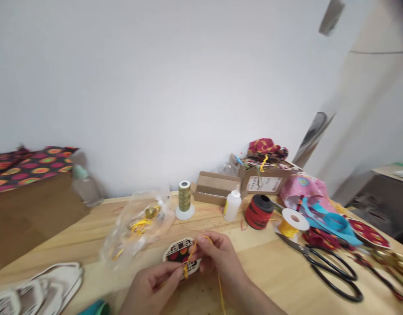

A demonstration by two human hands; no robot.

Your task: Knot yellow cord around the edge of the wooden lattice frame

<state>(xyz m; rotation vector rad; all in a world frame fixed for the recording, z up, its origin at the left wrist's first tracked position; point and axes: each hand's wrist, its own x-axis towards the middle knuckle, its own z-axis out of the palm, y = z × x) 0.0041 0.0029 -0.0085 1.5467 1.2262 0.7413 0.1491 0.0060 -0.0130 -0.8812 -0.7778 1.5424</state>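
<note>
the yellow cord (185,271) is gripped by both hands, above the near centre of the worktop (260,262). by the left hand (152,284), the cord is pinched between thumb and index finger, beside a small bunched section. by the right hand (217,256), a loop of the cord is pinched at the fingertips; a loose length is hung below that hand. an octagonal ornament (177,253), with pale fretwork border and dark patterned centre, is partly covered by the fingers; whether it is also held cannot be told. a clear plastic bag (123,236) is located to the left, a green thread spool (184,199) behind. to the right are placed a white squeeze bottle (232,207), a red spool (258,215), a spool of yellow cord (288,228) and black-handled scissors (306,251). white cut-out panels (68,276) are overlapped at the near left.
</note>
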